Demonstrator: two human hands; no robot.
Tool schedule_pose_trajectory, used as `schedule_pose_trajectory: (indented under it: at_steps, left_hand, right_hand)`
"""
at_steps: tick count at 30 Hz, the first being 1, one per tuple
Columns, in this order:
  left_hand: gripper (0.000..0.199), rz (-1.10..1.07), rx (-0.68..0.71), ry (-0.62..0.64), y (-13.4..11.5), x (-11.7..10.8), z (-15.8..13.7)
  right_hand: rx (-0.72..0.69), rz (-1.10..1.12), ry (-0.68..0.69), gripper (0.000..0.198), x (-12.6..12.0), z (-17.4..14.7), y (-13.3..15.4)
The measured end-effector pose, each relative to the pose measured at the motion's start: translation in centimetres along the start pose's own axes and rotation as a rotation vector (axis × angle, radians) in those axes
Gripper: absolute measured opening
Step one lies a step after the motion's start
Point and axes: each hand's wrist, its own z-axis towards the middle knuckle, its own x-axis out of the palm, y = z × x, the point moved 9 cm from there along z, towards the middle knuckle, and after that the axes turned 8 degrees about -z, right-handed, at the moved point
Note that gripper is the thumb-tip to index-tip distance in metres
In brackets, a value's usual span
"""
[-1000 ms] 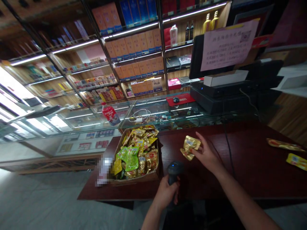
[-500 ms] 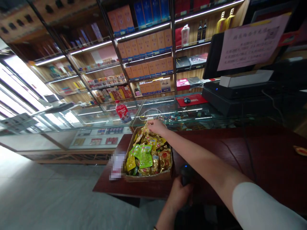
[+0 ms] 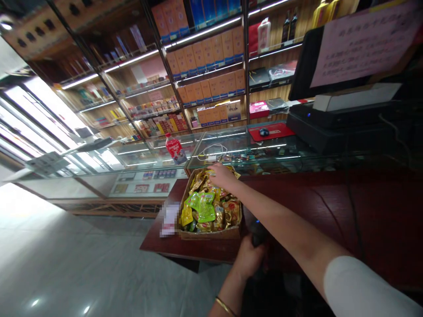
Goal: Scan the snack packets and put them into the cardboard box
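Observation:
My left hand (image 3: 249, 259) is wrapped round the grip of a dark handheld scanner (image 3: 258, 231) with a small blue light, held low in front of the table edge. My right hand (image 3: 223, 177) reaches across to the far side of an open cardboard box (image 3: 211, 235). Its fingers are bent down among gold snack packets (image 3: 199, 180), and whatever they pinch is hidden. Green packets (image 3: 206, 207) and a yellow packet (image 3: 187, 214) lie on top at the near left of the box. More gold packets (image 3: 231, 211) fill its right side.
The box stands on a dark red table (image 3: 297, 193). Behind it, a glass counter (image 3: 152, 152) carries a red-labelled bottle (image 3: 175, 149), a white cable (image 3: 211, 152) and a mouse (image 3: 263, 132) on a red mat. A monitor (image 3: 304, 66) stands at right. Left of the box lies a blurred-out paper (image 3: 170, 220).
My right hand has gone lower over the back of the box, where it was pinching at a gold packet. The view has shifted slightly. My left hand still grips the scanner.

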Motion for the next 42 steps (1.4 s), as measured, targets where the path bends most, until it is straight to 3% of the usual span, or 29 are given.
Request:
schedule_pose_trajectory:
  at_steps: [2,4,7,9,14,20,23,26,31,33,36,38,42]
  left_hand:
    - [0.027,0.011,0.017,0.004,-0.3,0.1,-0.1]
    - [0.031,0.024,0.023,-0.051,-0.3,-0.3,-0.1]
    - [0.037,0.071,0.018,-0.081,-0.1,-0.5,0.1]
    - [0.039,0.097,0.023,-0.076,-0.2,-0.4,0.3]
    - [0.043,0.162,0.045,-0.064,-0.5,-0.2,0.8]
    - [0.050,0.179,0.030,-0.074,-0.4,-0.6,1.0]
    - [0.051,0.163,0.014,-0.065,-0.5,-0.4,1.0]
    - [0.049,0.150,0.024,-0.063,-0.9,-0.2,0.9]
    - [0.041,0.155,0.023,-0.075,-1.0,0.1,0.7]
    - [0.038,0.163,0.027,-0.070,-1.0,0.3,0.6]
    - [0.037,0.157,0.030,-0.073,-1.0,0.2,0.4]
    - [0.038,0.149,0.036,-0.084,-1.1,0.1,0.3]
    - [0.041,0.150,0.029,-0.085,-0.7,-0.1,0.5]
  right_hand:
    - [0.006,0.046,-0.118,0.039,-2.6,-4.5,-3.9]
    - [0.098,0.103,-0.264,0.035,-5.3,-10.3,-9.8]
    - [0.439,0.004,-0.410,0.043,-8.3,-20.7,-20.0]
    - [0.656,-0.124,-0.394,0.054,-9.4,-27.1,-24.8]
    - [1.018,-0.451,-0.220,0.073,-12.4,-37.6,-29.5]
    - [1.286,-0.736,-0.382,0.070,-22.2,-44.7,-34.6]
    - [1.403,-0.691,-0.363,0.066,-24.4,-45.9,-37.5]
    - [1.363,-0.687,-0.256,0.060,-22.7,-43.8,-36.7]
    - [0.852,-0.731,-0.154,0.050,-13.5,-35.2,-26.5]
    - [0.730,-0.652,-0.126,0.047,-10.1,-32.9,-22.7]
    - [0.619,-0.527,-0.135,0.042,-7.8,-30.7,-19.8]
    - [0.594,-0.459,-0.162,0.041,-7.8,-30.0,-19.9]
    - [0.650,-0.443,-0.192,0.050,-9.2,-29.5,-23.1]
